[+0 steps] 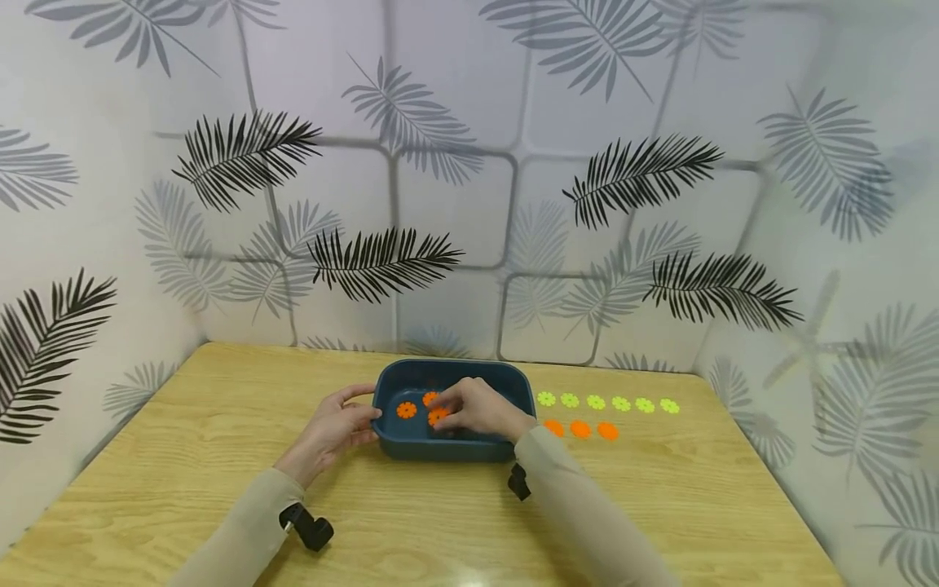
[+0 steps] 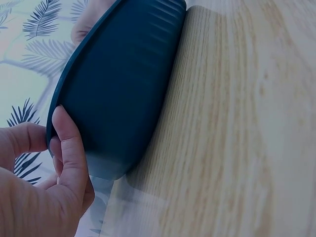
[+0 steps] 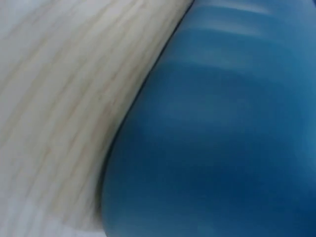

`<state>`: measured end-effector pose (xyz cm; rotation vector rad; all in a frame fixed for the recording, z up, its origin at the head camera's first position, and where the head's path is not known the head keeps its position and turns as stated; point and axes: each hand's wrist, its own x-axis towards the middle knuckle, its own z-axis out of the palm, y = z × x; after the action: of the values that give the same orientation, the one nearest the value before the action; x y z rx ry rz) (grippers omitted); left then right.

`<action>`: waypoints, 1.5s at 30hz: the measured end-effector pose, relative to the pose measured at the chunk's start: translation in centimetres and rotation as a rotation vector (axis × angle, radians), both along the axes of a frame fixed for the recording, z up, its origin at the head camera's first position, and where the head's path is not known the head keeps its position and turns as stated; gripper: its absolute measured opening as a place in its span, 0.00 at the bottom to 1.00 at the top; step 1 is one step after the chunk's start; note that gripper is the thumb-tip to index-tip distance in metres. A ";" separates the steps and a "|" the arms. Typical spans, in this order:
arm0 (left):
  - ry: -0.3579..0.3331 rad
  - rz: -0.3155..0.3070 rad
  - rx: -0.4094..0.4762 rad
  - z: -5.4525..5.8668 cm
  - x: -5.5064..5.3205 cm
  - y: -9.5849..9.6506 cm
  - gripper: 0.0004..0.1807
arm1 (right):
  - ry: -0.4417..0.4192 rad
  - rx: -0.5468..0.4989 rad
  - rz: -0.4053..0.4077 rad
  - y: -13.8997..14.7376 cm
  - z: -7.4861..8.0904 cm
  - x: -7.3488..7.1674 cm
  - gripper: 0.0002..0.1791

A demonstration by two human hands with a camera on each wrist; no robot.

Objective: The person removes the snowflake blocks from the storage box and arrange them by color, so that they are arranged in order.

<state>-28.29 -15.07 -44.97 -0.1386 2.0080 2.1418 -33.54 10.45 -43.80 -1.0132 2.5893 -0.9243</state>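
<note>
A dark blue plastic tub point(image 1: 447, 451) sits on the wooden table, its outer wall also filling much of the left wrist view and the right wrist view. My left hand point(image 1: 333, 432) grips the tub's left end, thumb and fingers pinching the rim in the left wrist view point(image 2: 54, 182). Inside the tub, my right hand point(image 1: 480, 408) pinches an orange flower-shaped disc point(image 1: 438, 417) between thumb and fingers. Another orange disc point(image 1: 407, 410) lies on the tub floor to the left, and one more point(image 1: 430, 399) lies behind the pinched one. The right wrist view hides my right hand.
Right of the tub, several yellow-green flower-shaped discs point(image 1: 596, 402) form a row on the table point(image 1: 697, 489). In front of them lie three orange discs point(image 1: 580, 429), the leftmost close to my right wrist. A leaf-patterned wall point(image 1: 455, 204) stands behind the table.
</note>
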 end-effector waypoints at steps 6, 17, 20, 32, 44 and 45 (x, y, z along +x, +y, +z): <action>0.000 -0.008 0.007 0.0 0.1 -0.1 0.32 | -0.116 -0.038 -0.016 0.7 0.6 0.6 0.20; 0.000 -0.010 0.006 -0.2 0.2 -0.2 0.32 | -0.166 -0.115 -0.027 2.1 1.4 0.5 0.20; -0.008 -0.002 0.004 -0.2 0.1 -0.2 0.31 | -0.175 -0.122 -0.031 2.6 1.7 0.6 0.21; -0.009 0.001 0.014 0.1 0.0 -0.2 0.32 | -0.146 -0.144 -0.040 4.2 2.4 0.7 0.23; 0.006 -0.035 0.031 0.2 0.2 -0.2 0.33 | -0.081 -0.165 -0.061 6.0 1.9 0.6 0.21; 0.008 -0.036 0.032 0.2 0.2 -0.1 0.33 | -0.064 -0.158 -0.063 6.2 1.8 0.6 0.21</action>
<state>-28.08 -15.22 -44.77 -0.0892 1.9645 2.1546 -32.94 16.65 -41.95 -0.9272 2.5416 -1.1735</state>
